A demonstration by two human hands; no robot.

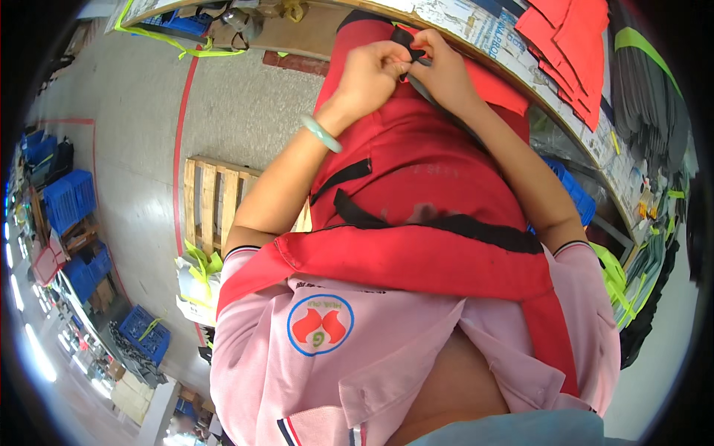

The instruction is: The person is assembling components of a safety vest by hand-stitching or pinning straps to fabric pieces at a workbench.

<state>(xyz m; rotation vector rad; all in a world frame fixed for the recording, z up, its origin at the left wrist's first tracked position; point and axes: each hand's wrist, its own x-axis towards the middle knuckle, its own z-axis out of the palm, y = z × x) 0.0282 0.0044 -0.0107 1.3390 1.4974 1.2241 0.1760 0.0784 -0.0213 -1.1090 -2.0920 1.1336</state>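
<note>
My left hand (pixel 374 73), with a pale green bangle (pixel 321 134) on its wrist, pinches a black fabric strip (pixel 404 37) over my lap. Close against it, my right hand (pixel 444 76) has thumb and fingers closed on the same strip. The strip's upper end sticks up between the hands, and a darker grey length trails below the right fingers. What lies right between the fingertips is partly hidden. Under both hands spreads the red apron (pixel 424 171) that I wear, with black trim at its pockets.
A worktable (pixel 483 30) runs along the far and right side, with red fabric pieces (pixel 569 52) and a stack of dark grey pieces (pixel 647 97). A wooden pallet (pixel 210 197) lies on the floor at left. Blue crates (pixel 71 199) stand farther left.
</note>
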